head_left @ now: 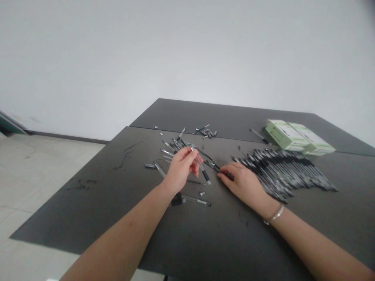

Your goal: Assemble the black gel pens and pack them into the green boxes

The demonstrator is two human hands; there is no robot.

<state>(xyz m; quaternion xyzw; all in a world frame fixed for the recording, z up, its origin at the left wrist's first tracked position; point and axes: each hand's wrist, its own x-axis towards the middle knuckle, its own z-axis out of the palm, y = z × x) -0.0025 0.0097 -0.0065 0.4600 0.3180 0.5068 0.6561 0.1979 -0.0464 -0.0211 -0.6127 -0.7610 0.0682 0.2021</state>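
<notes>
My left hand (184,166) pinches a clear-barrelled pen (202,170), which slants down to the right with its black grip toward the lower end. To its right, my right hand (241,179) rests low on the table, its thumb and fingers closed on a dark pen (216,167) whose near end they partly cover. Behind and under my left hand lies a loose heap of pens and pen parts (175,145), partly hidden by it. Right of my right hand, many capped pens (284,168) lie side by side in a dense row.
Two green and white boxes (285,134) sit at the back right, with a single pen (260,136) beside them. Small black caps (208,133) lie scattered farther back. Ink-like smears mark the dark table (96,210). A pale wall (187,50) rises behind it.
</notes>
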